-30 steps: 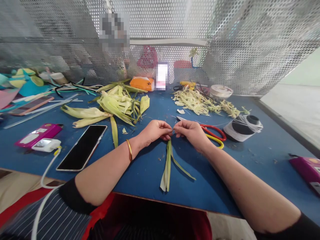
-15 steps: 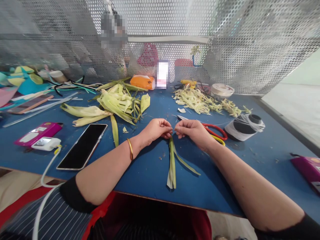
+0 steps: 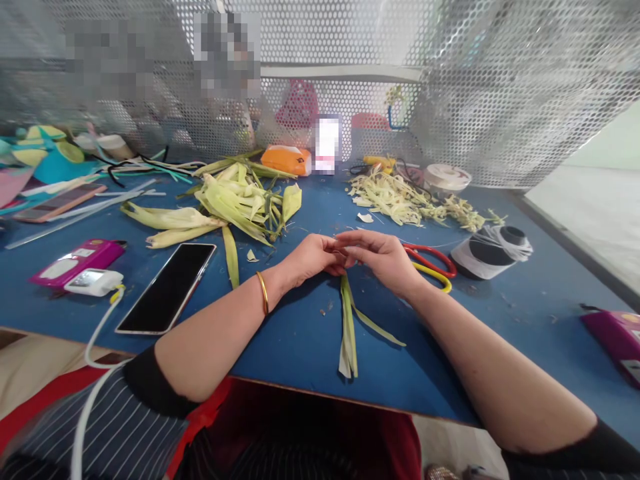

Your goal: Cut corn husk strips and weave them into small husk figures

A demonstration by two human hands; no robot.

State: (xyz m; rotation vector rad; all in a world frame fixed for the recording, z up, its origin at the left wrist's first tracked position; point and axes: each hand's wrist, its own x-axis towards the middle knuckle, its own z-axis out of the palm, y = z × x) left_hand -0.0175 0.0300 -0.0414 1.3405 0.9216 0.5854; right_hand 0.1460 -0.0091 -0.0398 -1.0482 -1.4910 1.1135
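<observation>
My left hand [image 3: 317, 255] is closed in a pinch at the top end of a strip of green corn husk [image 3: 347, 327]. The strip hangs down from my fingers over the table, split into a wider piece and a thin one that slants right. Against the left fingertips, my right hand [image 3: 380, 257] has its fingers bent and drawn together; whatever is between them is hidden. Just beyond the right wrist lie scissors with one red and one yellow handle [image 3: 436, 261], their blades mostly covered by my hand. A fine white thread runs from the spool [image 3: 487, 252] toward my hands.
A heap of corn husks [image 3: 235, 200] lies at back left, shredded husk [image 3: 393, 197] at back right. A phone [image 3: 167, 288] and a purple device [image 3: 80, 261] with a cable are at left. An orange packet [image 3: 285, 160] stands before the perforated metal screen [image 3: 340, 40].
My right hand has moved left, its fingers now over the left fingertips where a small gap was before. The scissor blades have become covered. The husk strip still hangs from my left hand.
</observation>
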